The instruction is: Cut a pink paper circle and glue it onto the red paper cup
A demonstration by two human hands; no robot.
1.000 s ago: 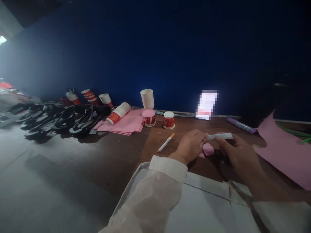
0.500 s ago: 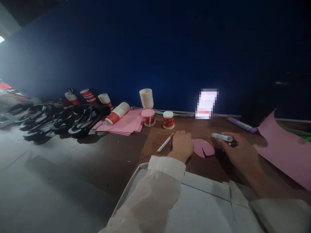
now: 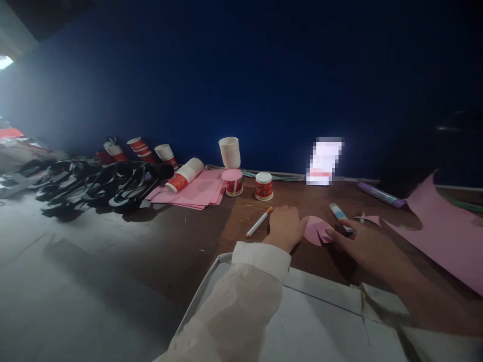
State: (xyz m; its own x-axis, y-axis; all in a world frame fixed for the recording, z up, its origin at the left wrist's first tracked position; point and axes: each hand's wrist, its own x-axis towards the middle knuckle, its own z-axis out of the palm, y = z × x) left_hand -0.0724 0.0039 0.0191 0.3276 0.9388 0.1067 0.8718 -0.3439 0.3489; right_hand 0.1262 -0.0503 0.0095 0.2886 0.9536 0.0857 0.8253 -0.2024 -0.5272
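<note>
A pink paper circle (image 3: 315, 232) with a cut wedge lies on the brown table (image 3: 196, 241). My left hand (image 3: 285, 226), its fingers curled closed, rests against the circle's left edge. My right hand (image 3: 360, 242) lies flat with its fingers stretched out, and one fingertip touches the circle's right edge. A white glue stick (image 3: 339, 213) lies on the table just beyond those fingers, free of them. A white stick with an orange tip (image 3: 258, 222) lies left of my left hand.
Two small red cups (image 3: 263, 186), one capped with a pink disc (image 3: 232, 175), stand behind. Further back are stacked white cups (image 3: 229, 152), a pile of pink sheets (image 3: 196, 191) and black scissors (image 3: 94, 183). A purple marker (image 3: 381, 194) and large pink sheet (image 3: 445, 234) lie right; a white box (image 3: 320, 322) sits near.
My hands came apart from the glue stick they held together. The right hand laid the stick on the table and reached to the circle; the left hand settled beside the circle.
</note>
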